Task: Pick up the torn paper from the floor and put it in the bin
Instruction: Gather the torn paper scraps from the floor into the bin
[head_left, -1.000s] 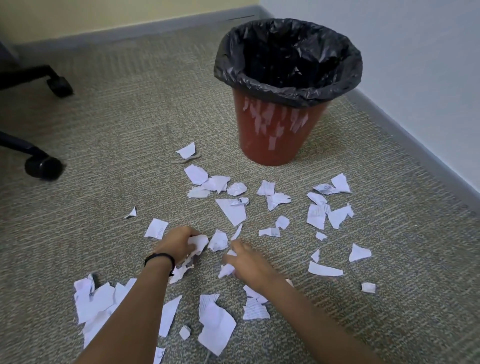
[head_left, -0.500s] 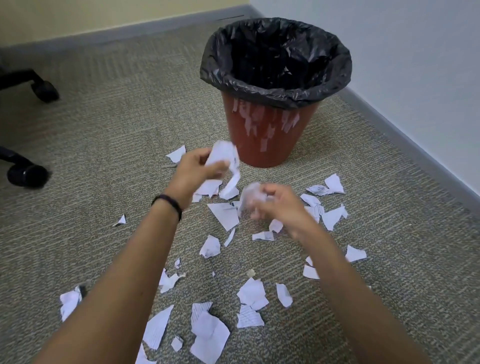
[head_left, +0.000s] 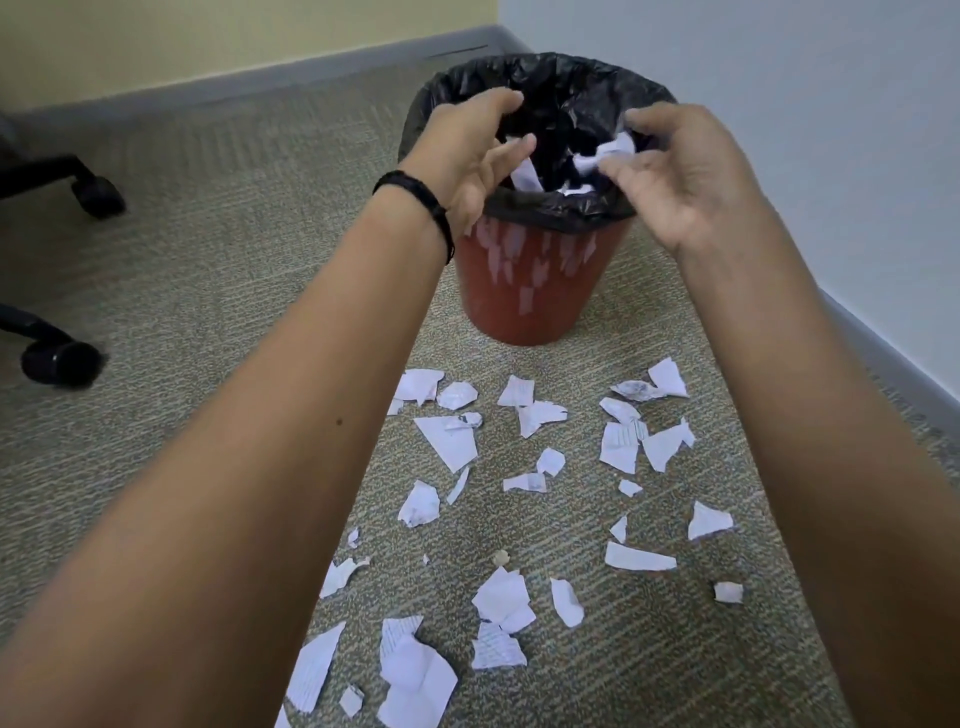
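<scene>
Nearest floor: the largest pieces of torn paper (head_left: 415, 680) lie flat on the carpeted floor (head_left: 208, 312), close to the person and between the two forearms.
Middle scatter: smaller pieces spread out from there toward the bin's foot. The band's long axis runs from the person to the bin, and it is denser on the right side.
Bin: the red bin (head_left: 524, 280) stands upright just past the last pieces, its black liner (head_left: 561, 78) folded over the rim.
Left grip: the left grip (head_left: 467, 150) hovers over the near-left part of the mouth with fingers spread and holding nothing. A loose scrap (head_left: 525, 176) sits just below its fingertips, inside the mouth, and is probably dropping.
Right grip: the right grip (head_left: 675, 176) is over the near-right rim, fingers loosely curved. A blurred white wad (head_left: 610, 153) sits at the fingertips, and I cannot tell whether it is pinched or already let go.
Key relation: everything left to collect lies below and behind both grips, back toward the person, and none of it lies beyond the bin.
Nearer hand: the left grip has the big near pieces under its forearm, while the right has the cluster by the right wall.
Judgement: most of the task remains, and the next reach goes down and back.
</scene>
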